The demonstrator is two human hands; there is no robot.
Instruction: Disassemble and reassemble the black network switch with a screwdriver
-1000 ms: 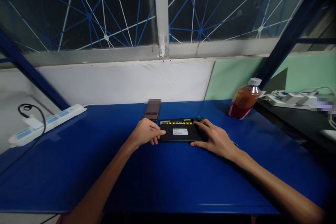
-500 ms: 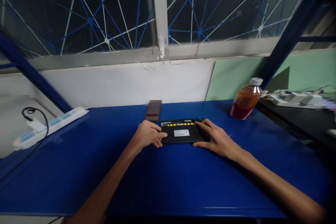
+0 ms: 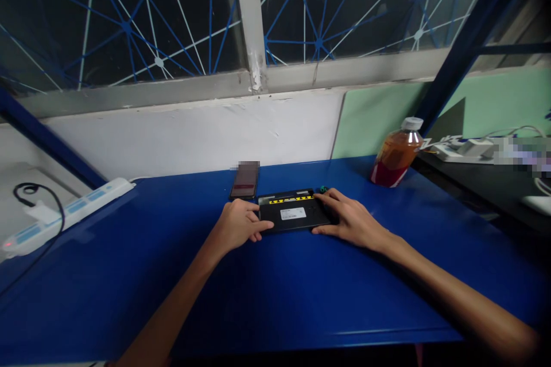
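Note:
A flat black device (image 3: 293,215) with a yellow-and-black strip and a white label lies on the blue table (image 3: 275,292). My left hand (image 3: 239,225) grips its left end, fingers curled round the edge. My right hand (image 3: 348,219) holds its right end, fingers over the top and thumb at the near edge. A small green object (image 3: 322,189) peeks out just beyond my right fingers. A dark phone (image 3: 244,180) lies flat right behind the device, to its left.
A bottle of amber liquid with a white cap (image 3: 395,155) stands at the back right. A white power strip (image 3: 64,215) with a black cable lies at the left edge. Another power strip with plugs (image 3: 465,149) sits on the dark bench to the right. A wall and window run behind.
My left fingers, stretched toward the device a second ago, have curled onto its left edge. The view has shifted slightly; the device stays on the table.

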